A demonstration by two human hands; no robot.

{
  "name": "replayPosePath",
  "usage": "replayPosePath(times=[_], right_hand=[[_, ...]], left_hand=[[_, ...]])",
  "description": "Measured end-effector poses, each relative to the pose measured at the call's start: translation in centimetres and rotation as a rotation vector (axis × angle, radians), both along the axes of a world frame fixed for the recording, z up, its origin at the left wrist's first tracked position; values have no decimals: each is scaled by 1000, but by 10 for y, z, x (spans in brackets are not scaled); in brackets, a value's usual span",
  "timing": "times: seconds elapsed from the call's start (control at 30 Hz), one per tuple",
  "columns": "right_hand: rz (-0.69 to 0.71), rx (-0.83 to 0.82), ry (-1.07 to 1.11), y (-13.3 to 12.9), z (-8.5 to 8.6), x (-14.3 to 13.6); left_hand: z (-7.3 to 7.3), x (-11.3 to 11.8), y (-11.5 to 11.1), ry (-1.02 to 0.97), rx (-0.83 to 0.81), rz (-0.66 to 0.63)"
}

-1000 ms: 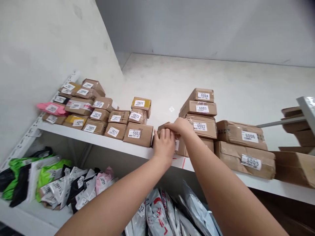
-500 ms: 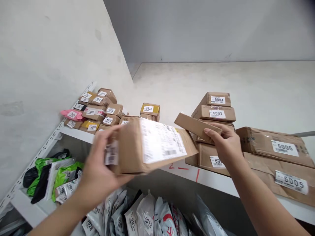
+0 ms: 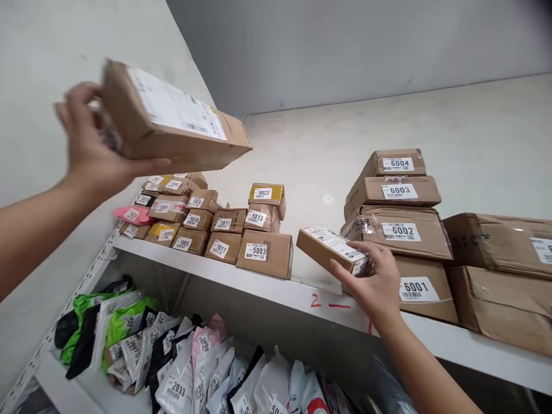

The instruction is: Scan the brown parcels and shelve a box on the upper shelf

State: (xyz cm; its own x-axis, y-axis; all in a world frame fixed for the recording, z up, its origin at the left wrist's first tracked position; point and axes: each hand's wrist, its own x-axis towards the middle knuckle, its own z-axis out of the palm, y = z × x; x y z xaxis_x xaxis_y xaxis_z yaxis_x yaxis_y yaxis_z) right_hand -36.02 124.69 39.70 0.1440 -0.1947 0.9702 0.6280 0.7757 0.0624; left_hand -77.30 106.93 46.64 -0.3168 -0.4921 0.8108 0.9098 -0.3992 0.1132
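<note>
Pale walls (image 3: 302, 144) rise behind a white shelf (image 3: 215, 273) that slopes from the left of the frame down to the lower right. At upper left, the left hand (image 3: 92, 146) grips the end of a long brown carton (image 3: 190, 150), thumb along the underside, the other fingers curled round the end and partly hidden; the carton is raised and tilted, its white label facing up. Right of centre, the right hand (image 3: 375, 279) pinches a small flat box (image 3: 321, 248) between thumb and fingers, above the shelf edge beside the carton marked 6002 (image 3: 405, 233). Left of that box sits the carton marked 5003 (image 3: 264, 261). Bagged parcels (image 3: 176, 379) fill the lower shelf at lower left.
</note>
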Motion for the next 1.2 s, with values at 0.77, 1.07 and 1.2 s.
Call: replayPosePath(times=[0.77,1.07,1.2], right_hand=[[51,-224,-9,5,-13,1],[50,-219,6,8,-12,2],[47,-217,19,7,-12,1]], left_hand=[[88,28,185,158,-510,43],[79,3,193,381,-716,66],[78,-1,191,445,-781,85]])
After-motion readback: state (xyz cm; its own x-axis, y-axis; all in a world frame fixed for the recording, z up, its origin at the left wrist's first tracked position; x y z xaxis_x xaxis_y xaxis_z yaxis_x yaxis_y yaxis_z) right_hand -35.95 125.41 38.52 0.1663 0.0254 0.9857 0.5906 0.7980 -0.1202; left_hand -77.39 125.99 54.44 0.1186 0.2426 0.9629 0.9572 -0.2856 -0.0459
